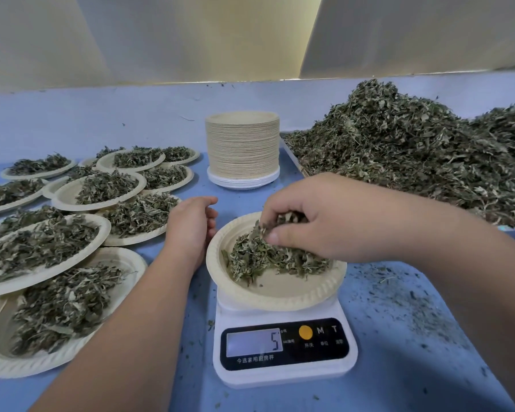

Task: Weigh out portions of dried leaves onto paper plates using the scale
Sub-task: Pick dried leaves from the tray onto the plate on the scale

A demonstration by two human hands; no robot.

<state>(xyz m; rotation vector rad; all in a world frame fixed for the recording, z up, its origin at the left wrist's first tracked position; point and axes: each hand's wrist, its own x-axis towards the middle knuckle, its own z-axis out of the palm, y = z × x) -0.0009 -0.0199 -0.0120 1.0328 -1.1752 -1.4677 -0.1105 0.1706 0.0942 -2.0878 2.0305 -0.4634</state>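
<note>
At the bottom centre of the frame a white scale [283, 373] sits on the blue table [399, 382], its display [254, 342] reading 5. On it rests a paper plate [280, 298] with a small mound of dried leaves [256, 260]. The right hand [318, 224] hangs over them, fingers curled round a clump. The left hand [191, 224] sits just beside the plate's left rim, loosely curled, holding nothing. Filled plates [103, 230] crowd the left. Further back stands a stack of empty plates [243, 147], and at upper right a big leaf heap [414, 150].
</note>
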